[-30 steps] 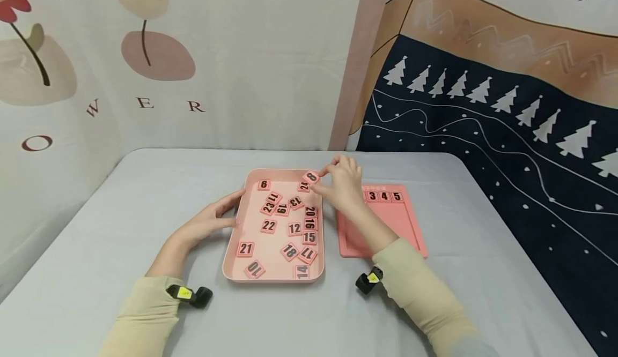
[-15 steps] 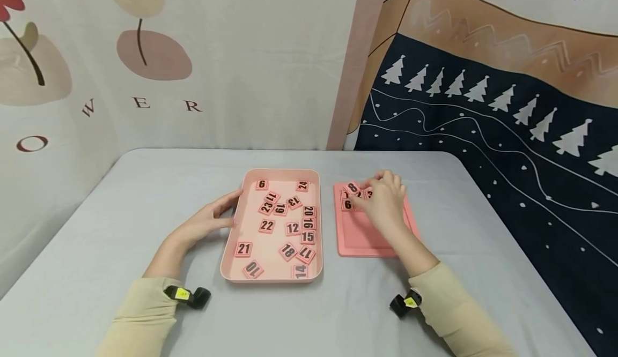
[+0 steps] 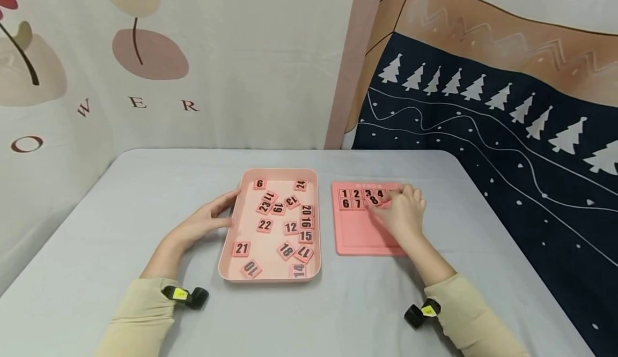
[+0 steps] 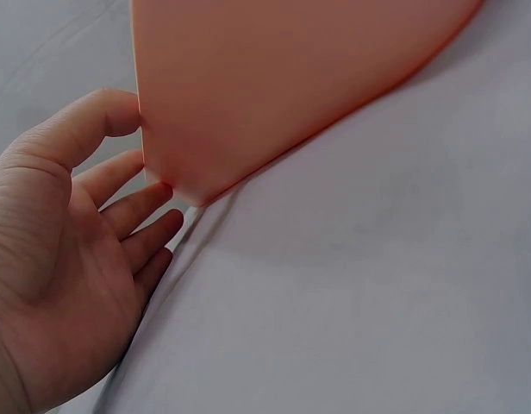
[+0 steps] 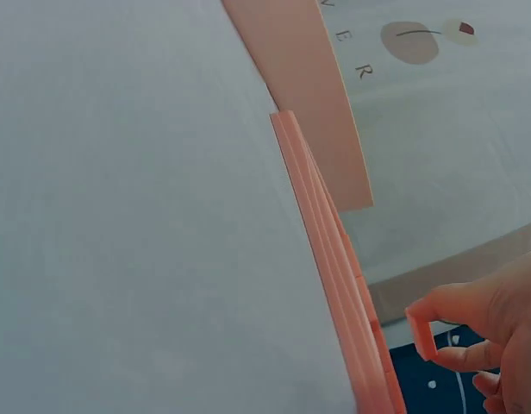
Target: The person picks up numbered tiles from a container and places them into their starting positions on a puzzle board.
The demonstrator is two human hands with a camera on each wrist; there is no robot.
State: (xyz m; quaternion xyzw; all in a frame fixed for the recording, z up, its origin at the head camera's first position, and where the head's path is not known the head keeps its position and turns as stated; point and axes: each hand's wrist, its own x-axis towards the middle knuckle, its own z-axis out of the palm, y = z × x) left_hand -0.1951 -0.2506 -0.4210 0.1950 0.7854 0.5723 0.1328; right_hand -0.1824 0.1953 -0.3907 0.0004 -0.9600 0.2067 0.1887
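Note:
My right hand [image 3: 404,215] pinches a pink number tile [image 3: 373,200] marked 8 between thumb and fingers. In the right wrist view the tile [image 5: 421,335] stands tilted, apart from the edge of the pink board [image 5: 326,250]. On that board [image 3: 364,233] in the head view, tiles 1 to 4 show in the top row, with 6 and 7 beneath; the hand hides what lies farther right. My left hand [image 3: 203,224] touches the left side of the pale pink tray [image 3: 223,255], its fingertips [image 4: 132,112] against the wall and its fingers loosely spread.
Loose number tiles lie scattered in the tray, among them a 22 tile [image 3: 264,225], a 21 tile [image 3: 241,248] and a 12 tile [image 3: 291,228]. Tray and board stand side by side on a grey-covered table [image 3: 270,319], with a printed curtain [image 3: 251,78] behind.
My right hand has carried the 8 tile rightward from the tray's far right corner to the board's second row, beside 7. The left hand stays at the tray.

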